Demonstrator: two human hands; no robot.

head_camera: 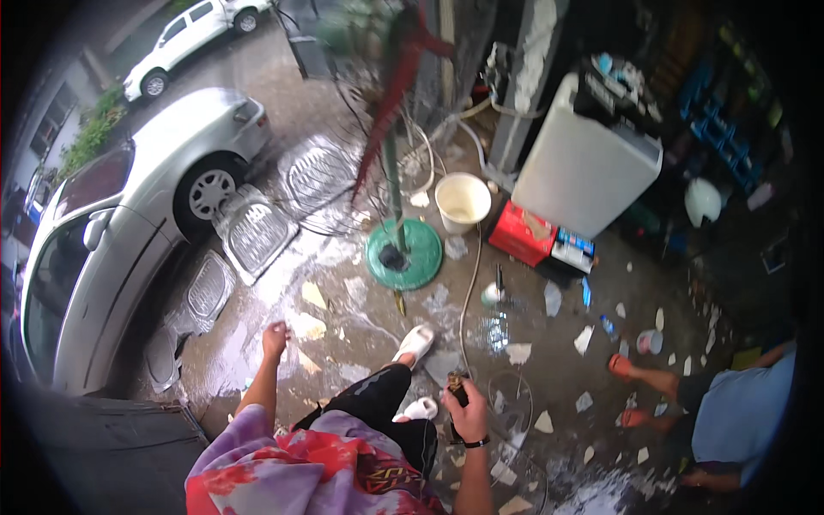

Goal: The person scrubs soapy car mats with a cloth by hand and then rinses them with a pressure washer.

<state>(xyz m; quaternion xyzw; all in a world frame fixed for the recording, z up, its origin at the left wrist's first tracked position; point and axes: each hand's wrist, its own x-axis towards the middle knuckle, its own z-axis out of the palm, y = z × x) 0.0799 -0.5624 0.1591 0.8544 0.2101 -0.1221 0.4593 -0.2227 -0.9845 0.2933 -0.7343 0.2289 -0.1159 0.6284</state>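
My left hand (275,340) hangs out in front of me above the wet floor, its fingers loosely curled and nothing visible in them. Low at my right side, my right hand (472,409) grips a black nozzle-like tool (456,386) with a brass-coloured end. The fingers cover much of its body, so its exact kind is unclear. A thin hose (529,412) loops across the floor beside that hand. Its link to the tool cannot be made out. My feet, in white slip-on shoes (417,342), are in mid-stride.
Silver ribbed car mats (261,235) lie wet beside a silver car (161,187). Ahead stand a green round pole base (418,257), a cream bucket (462,199) and a red box (523,233). Scraps litter the floor. Another person (740,405) crouches or bends at right.
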